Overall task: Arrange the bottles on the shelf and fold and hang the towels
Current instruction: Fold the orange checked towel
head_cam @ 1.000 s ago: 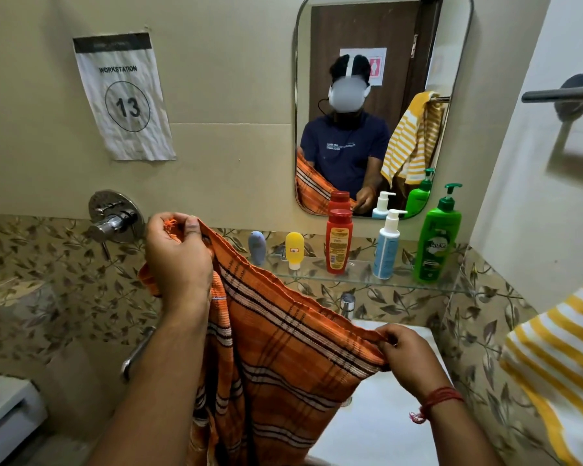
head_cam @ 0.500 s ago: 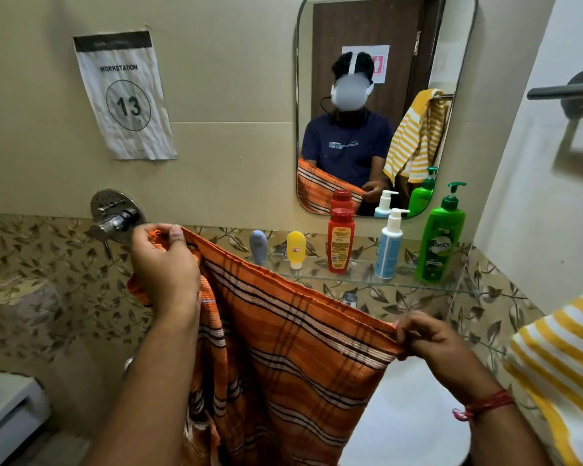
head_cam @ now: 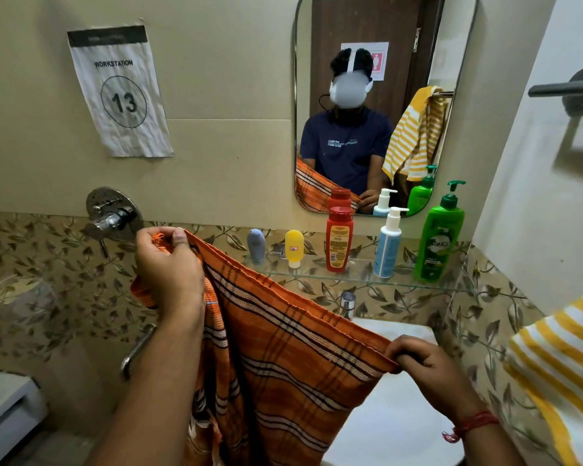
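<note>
Bottles: five stand upright in a row on the glass shelf (head_cam: 367,280) under the mirror (head_cam: 367,105): a grey-blue tube (head_cam: 256,245), a yellow tube (head_cam: 294,247), a red bottle (head_cam: 339,239), a white-and-blue pump bottle (head_cam: 388,245) and a green pump bottle (head_cam: 440,235), shortest at the left, tallest at the right. This half of the task looks finished.

Orange towel: the orange checked towel (head_cam: 283,358) is held up above the basin (head_cam: 394,408), its top edge stretched between the two hands and the rest hanging down. It appears doubled at the left corner; a full fold is not yet made, and it is not on any rail.

Left hand (head_cam: 169,264): raised near the wall tap (head_cam: 111,216), fingers and thumb pinched on the towel's upper left corner.

Right hand (head_cam: 428,368): lower, over the basin, fingers curled tight on the other end of the top edge.

Striped towel: a yellow-and-white striped towel (head_cam: 562,375) shows at the right edge; what it hangs on is out of view, though the mirror shows a like towel draped over a rail.

Free rail: a chrome bar (head_cam: 566,89) on the right wall carries nothing.

Left to do: by my judgement, finish folding the orange towel and hang it, likely on that bar.
</note>
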The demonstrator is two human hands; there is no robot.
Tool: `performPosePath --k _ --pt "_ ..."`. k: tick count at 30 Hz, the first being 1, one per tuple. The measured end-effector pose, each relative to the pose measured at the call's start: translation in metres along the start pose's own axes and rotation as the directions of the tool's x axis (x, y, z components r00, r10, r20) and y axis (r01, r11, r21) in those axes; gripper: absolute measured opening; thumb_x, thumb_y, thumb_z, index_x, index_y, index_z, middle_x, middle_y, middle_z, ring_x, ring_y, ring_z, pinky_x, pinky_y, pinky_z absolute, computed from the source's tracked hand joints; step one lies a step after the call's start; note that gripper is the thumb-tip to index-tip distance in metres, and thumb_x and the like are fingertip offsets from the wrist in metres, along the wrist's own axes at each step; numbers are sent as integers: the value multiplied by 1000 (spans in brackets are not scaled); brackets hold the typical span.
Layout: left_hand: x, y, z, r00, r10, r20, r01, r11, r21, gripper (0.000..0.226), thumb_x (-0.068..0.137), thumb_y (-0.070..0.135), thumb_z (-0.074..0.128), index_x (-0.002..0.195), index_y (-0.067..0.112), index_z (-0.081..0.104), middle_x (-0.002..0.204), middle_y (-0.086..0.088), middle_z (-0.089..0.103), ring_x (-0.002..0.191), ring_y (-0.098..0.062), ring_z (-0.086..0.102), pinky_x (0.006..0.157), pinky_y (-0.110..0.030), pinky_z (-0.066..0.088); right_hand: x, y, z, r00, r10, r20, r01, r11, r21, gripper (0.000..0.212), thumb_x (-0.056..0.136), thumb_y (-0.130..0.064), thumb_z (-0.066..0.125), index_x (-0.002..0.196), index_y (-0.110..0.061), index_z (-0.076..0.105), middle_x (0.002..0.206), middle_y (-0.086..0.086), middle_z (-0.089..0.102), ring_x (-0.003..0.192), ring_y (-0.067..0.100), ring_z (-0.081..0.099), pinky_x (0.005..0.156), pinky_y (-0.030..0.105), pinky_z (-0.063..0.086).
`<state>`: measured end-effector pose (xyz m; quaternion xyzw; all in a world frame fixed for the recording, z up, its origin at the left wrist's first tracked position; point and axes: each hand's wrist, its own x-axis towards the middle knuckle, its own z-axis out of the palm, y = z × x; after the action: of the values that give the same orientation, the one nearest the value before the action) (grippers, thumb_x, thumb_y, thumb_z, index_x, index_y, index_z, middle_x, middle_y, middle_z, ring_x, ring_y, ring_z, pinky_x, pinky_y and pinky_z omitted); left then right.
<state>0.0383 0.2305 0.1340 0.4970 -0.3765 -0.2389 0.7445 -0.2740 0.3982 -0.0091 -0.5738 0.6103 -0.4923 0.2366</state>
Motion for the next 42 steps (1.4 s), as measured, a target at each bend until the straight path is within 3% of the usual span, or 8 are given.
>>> performPosePath --k 9,17,21,24,28,33,37,42 --pt "3 -5 5 1000 11 21 -12 1000 11 7 98 16 61 98 20 55 92 10 60 84 -8 59 68 -15 44 -7 1 15 994 17 -105 -26 996 -85 21 86 -15 74 67 -22 65 63 -2 64 56 6 55 55 18 43" --pt "6 -4 -1 994 4 107 -15 995 101 8 98 22 62 103 17 57 92 7 61 76 -4 59 55 -11 44 1 -17 4 955 67 -290 48 927 373 27 85 10 64 75 -15 64 67 2 62 62 12 59 53 20 48" --pt "-2 2 2 931 98 352 -185 957 222 27 94 38 65 110 18 58 99 5 64 83 -12 62 62 -22 42 3 -59 -8 987 19 -158 68 849 525 12 77 -8 72 86 -15 71 78 14 61 75 27 61 59 27 55" --pt "-17 19 8 863 142 485 -250 954 166 25 95 42 61 108 20 59 90 11 62 79 -9 61 60 -22 42 8 -103 -14 994 -102 36 50 730 682 34 59 -32 92 80 -12 74 78 11 67 73 24 66 62 28 57" --pt "-38 41 14 796 154 586 -206 978 23 39 90 51 57 108 16 61 81 10 64 64 5 60 54 -12 43 14 -148 -9 920 -336 200 64 633 772 30 73 -18 84 99 -7 73 91 16 72 82 25 71 70 32 60" --pt "-66 52 22 663 175 728 -216 976 -38 53 81 64 47 106 19 61 82 7 64 60 9 57 51 -10 43 25 -169 4 911 -317 263 116 811 574 24 86 0 63 109 1 65 100 20 73 92 33 72 76 36 60" --pt "-90 53 27 575 162 802 -130 986 -106 53 80 63 46 104 18 60 76 10 65 61 7 59 53 -16 45 28 -178 19 941 -285 181 224 928 299 12 87 -12 65 97 -8 71 86 9 74 75 18 71 63 26 56" --pt "-104 58 28 515 193 835 -88 981 -172 51 79 65 38 97 22 58 71 29 63 59 9 58 53 -12 46 30 -169 26 956 -293 13 291 954 70 6 83 -24 73 88 -28 75 95 -8 55 92 12 59 79 27 54"
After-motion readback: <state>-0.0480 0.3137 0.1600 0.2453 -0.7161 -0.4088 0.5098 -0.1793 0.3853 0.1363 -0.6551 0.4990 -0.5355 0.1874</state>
